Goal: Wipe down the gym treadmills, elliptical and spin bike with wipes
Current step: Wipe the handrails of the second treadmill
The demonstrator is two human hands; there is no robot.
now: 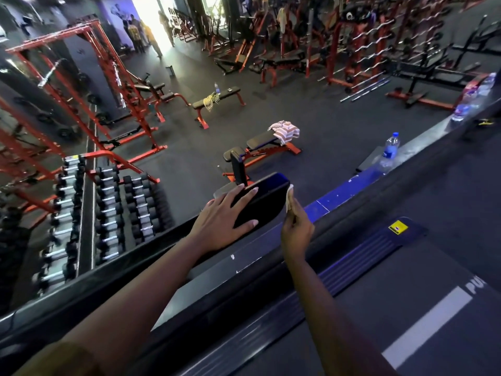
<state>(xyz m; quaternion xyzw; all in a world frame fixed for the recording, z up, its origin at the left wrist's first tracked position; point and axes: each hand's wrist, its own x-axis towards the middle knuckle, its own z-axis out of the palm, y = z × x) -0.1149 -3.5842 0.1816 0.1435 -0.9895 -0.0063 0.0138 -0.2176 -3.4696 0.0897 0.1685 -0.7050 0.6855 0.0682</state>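
Wiping: right hand (296, 226) pinches the wipe (289, 198) against the right edge of the console panel (265, 196).
Bracing: left hand (225, 221) lies flat on the panel, fingers spread straight.
Advice: hold the brace firm; sweep the wipe along the whole edge, then the face.

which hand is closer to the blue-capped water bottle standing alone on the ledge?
Right. The right hand, pinching a wipe at the right edge of the black panel, is below-left of the bottle; the left hand lies flat on the panel, farther left.
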